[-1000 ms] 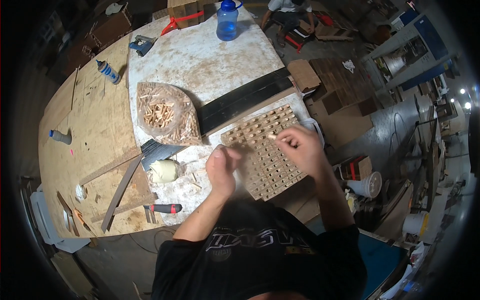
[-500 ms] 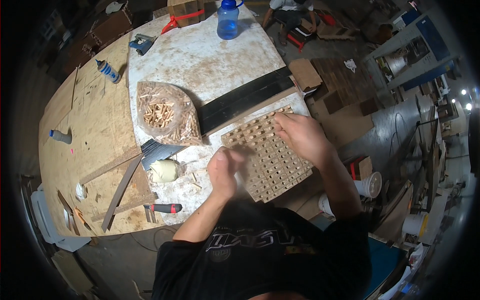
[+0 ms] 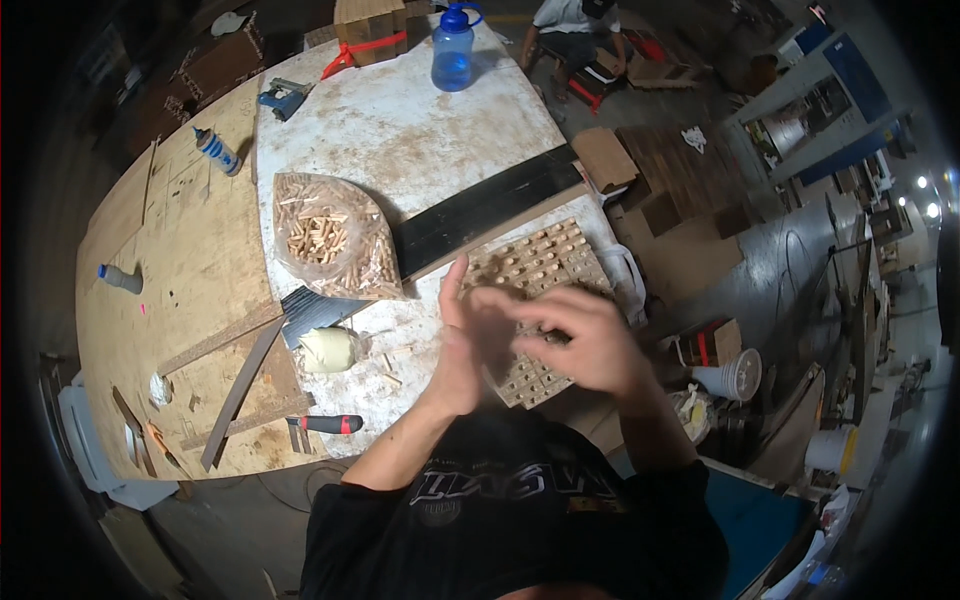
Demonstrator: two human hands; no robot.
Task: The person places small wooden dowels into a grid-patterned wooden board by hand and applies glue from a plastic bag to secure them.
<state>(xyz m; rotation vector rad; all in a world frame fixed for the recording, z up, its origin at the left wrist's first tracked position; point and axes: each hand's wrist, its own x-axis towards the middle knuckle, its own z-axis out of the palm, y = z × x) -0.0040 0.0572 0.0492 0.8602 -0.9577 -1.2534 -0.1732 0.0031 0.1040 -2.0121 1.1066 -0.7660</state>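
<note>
A wooden block with rows of round holes (image 3: pixel 545 385) lies at the table's near right edge. Short wooden dowels (image 3: pixel 548 254) stand up from its far rows; the nearer holes look bare. Over its left side, my left hand (image 3: pixel 462 350) is cupped, thumb up and fingers curled toward the right; whatever lies in the palm is hidden. My right hand (image 3: pixel 590 340) hovers above the block, somewhat blurred, its fingers apart and pointing at the left palm. To the left sits an opened clear plastic bag (image 3: pixel 372 235) full of dowels.
A black board (image 3: pixel 480 212) lies beyond the block. Left of my hands are a pale yellow roll (image 3: pixel 326 349), loose dowels (image 3: pixel 392 380) and a red-and-black handled tool (image 3: pixel 333 424). Farther off stand a blue bottle (image 3: pixel 452 62) and a nail gun (image 3: pixel 285 98). Another person (image 3: pixel 578 28) sits beyond.
My right hand has left the block's far edge and come back toward my left hand. The left hand has turned from a closed fist to a cupped shape with the thumb raised.
</note>
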